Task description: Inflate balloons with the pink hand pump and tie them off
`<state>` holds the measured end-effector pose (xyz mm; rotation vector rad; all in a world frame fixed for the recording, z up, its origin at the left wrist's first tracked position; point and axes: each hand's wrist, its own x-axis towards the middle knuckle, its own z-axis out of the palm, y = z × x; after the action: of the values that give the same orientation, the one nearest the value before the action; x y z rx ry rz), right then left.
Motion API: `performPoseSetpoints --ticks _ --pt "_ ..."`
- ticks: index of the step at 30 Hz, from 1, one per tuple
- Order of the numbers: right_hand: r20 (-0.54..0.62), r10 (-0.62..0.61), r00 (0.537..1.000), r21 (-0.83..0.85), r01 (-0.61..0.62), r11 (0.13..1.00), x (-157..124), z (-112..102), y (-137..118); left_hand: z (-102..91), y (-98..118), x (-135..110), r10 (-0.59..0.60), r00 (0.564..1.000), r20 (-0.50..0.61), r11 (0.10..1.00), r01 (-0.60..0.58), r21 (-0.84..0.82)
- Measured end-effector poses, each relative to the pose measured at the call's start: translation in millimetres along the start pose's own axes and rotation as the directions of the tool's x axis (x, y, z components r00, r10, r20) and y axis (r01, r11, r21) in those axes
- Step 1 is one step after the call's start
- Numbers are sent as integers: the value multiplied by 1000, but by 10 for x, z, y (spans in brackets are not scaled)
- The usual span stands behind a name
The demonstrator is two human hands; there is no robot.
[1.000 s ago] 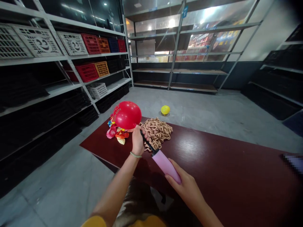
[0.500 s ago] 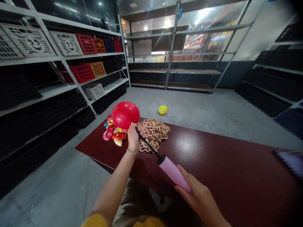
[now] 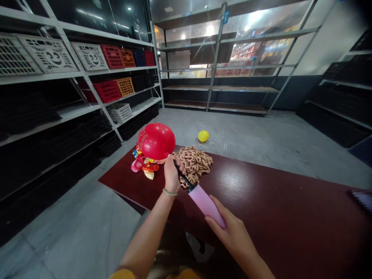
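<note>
A pink hand pump [image 3: 207,205] with a black rod stretches between my hands. My right hand [image 3: 228,224] is closed around the pump's pink barrel. My left hand [image 3: 172,173] is wrapped round the black end, where the neck of a red balloon [image 3: 158,141] meets it; the exact join is hidden by my fingers. The balloon is inflated and has printed lettering on its left side. Beneath it, several limp coloured balloons [image 3: 142,164] lie in a pile. Just beyond my left hand sits a heap of tan, curled, rope-like pieces [image 3: 195,162].
The dark red table [image 3: 261,193] spans the front. A small yellow balloon [image 3: 203,136] rests on the grey floor behind it. Shelves with crates [image 3: 113,56] stand at left, and a metal rack [image 3: 213,69] at the back. A blurred object [image 3: 362,199] is at the table's right.
My right hand has pushed the pump barrel toward my left hand, so less black rod shows. The red balloon looks slightly bigger. The whole view has shifted a little.
</note>
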<state>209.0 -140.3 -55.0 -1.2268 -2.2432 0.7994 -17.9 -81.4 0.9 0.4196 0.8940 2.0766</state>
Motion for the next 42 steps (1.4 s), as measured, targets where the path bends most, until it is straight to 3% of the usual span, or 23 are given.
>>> performPoseSetpoints --ticks 6,14,19,26,33,42 --pt "59 19 998 55 -22 998 109 39 -123 -45 -112 -108 -89 993 75 996 86 36" --pt "33 -88 996 -16 89 996 -324 -182 279 -112 116 192 -26 999 40 999 25 27" --pt "58 -34 998 -39 37 999 -462 -270 350 -132 176 301 -49 999 11 999 49 -4" --pt "92 79 993 36 -83 996 -150 -129 83 -85 62 169 -33 999 -11 999 32 -27" --pt "74 21 997 96 -28 995 119 15 -192 -67 -134 -131 -68 996 48 998 68 -1" --pt "44 -71 997 -30 72 997 -325 -177 253 -89 43 196 -46 999 29 998 47 -39"
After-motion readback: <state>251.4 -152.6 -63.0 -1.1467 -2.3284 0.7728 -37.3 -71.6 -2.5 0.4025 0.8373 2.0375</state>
